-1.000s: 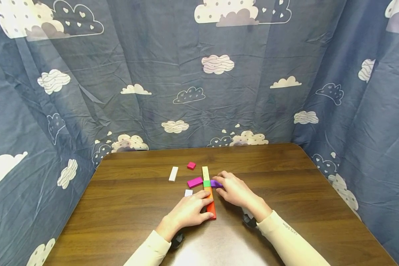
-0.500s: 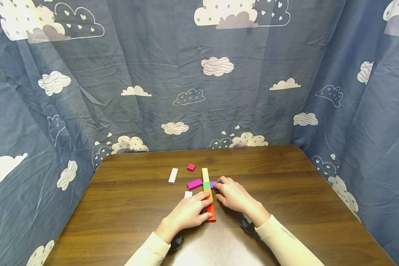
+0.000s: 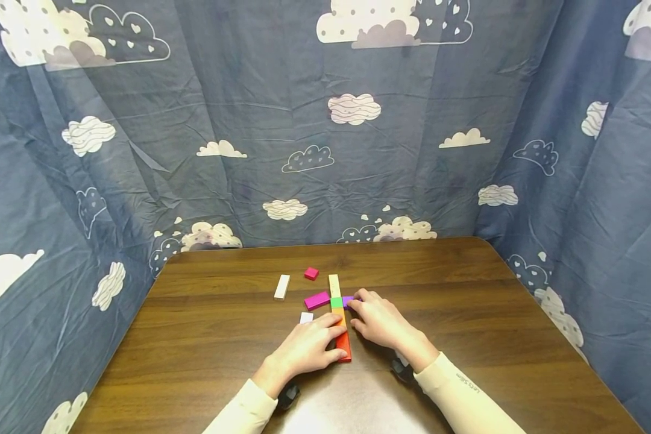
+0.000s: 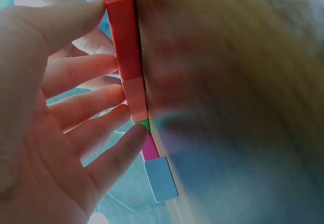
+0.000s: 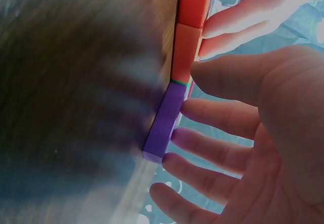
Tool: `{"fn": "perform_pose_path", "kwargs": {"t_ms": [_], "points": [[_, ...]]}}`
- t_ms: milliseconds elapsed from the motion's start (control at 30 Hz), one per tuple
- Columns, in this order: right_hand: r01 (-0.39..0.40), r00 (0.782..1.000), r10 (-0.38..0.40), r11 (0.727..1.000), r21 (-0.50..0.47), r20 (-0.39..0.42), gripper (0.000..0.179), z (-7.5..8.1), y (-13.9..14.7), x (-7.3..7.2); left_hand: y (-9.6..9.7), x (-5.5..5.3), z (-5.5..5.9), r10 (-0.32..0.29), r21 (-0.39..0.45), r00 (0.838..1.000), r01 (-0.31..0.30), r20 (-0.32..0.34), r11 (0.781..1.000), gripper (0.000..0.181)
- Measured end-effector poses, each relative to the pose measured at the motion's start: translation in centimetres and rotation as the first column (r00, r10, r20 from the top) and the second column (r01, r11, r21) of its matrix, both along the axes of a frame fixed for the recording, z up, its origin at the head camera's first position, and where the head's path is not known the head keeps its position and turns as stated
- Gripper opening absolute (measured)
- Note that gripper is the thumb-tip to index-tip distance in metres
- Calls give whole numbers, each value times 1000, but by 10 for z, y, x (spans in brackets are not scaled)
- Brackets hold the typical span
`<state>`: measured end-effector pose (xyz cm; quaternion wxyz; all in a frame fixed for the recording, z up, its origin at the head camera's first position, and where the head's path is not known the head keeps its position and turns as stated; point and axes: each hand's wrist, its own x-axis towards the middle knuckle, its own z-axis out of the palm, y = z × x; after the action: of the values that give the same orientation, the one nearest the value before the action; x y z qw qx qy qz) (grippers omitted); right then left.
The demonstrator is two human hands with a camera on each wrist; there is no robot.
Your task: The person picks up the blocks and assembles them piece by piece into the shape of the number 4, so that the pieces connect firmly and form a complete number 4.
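My left hand (image 3: 310, 346) rests its fingertips along the top of a red block (image 4: 124, 32) and an orange block (image 4: 134, 96), fingers spread. These two stand end to end in a row with a small green block (image 3: 337, 302) and a pale yellow block (image 3: 334, 285). My right hand (image 3: 382, 319) touches a purple block (image 5: 164, 120) with its fingertips. That block juts right from the green one, and its outer end is partly hidden under the fingers in the head view. The right thumb tip is right at the orange block's edge. On the green block's left lies a magenta block (image 3: 317, 301).
A white block (image 3: 282, 287), a small pink block (image 3: 311, 273) and a pale lavender block (image 3: 306, 317) lie left of the row on the brown wooden table (image 3: 439, 271). A blue cloud-patterned curtain (image 3: 249, 120) hangs behind the table and at its sides.
The right fingers have shifted slightly on the purple block, drawing a little nearer to the person. The left hand and the row stay nearly still. The head view has tilted slightly.
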<state>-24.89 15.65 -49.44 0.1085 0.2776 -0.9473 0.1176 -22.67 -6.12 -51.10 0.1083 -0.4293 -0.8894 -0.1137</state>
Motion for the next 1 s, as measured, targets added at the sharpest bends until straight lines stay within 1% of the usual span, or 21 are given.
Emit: {"fn": "perform_pose_path", "kwargs": {"t_ms": [133, 267, 533, 600, 833, 1000], "points": [[-1, 1000, 1, 1000, 3, 1, 34, -2, 0, 1, 0, 0, -1, 11, -4, 1000, -11, 12, 1000, 46], [-4, 1000, 4, 1000, 4, 0, 35, -2, 0, 0, 0, 0, -1, 11, 0, 1000, -11, 8, 1000, 45], [-7, 1000, 7, 1000, -6, 2, 37, -2, 1, 1, 1, -1, 1, 19, -23, 1000, -19, -6, 1000, 41], [-5, 1000, 5, 1000, -4, 9, 37, -2, 1, 1, 1, 0, 1, 20, -28, 1000, -20, -10, 999, 41], [-3, 1000, 3, 1000, 7, 12, 37, 0, 0, 1, 1, 1, 3, 35, -40, 999, -34, 10, 999, 46], [-1, 1000, 0, 1000, 10, 19, 38, 2, 0, 2, 2, 0, 2, 13, -29, 1000, -13, -3, 999, 45]]}}
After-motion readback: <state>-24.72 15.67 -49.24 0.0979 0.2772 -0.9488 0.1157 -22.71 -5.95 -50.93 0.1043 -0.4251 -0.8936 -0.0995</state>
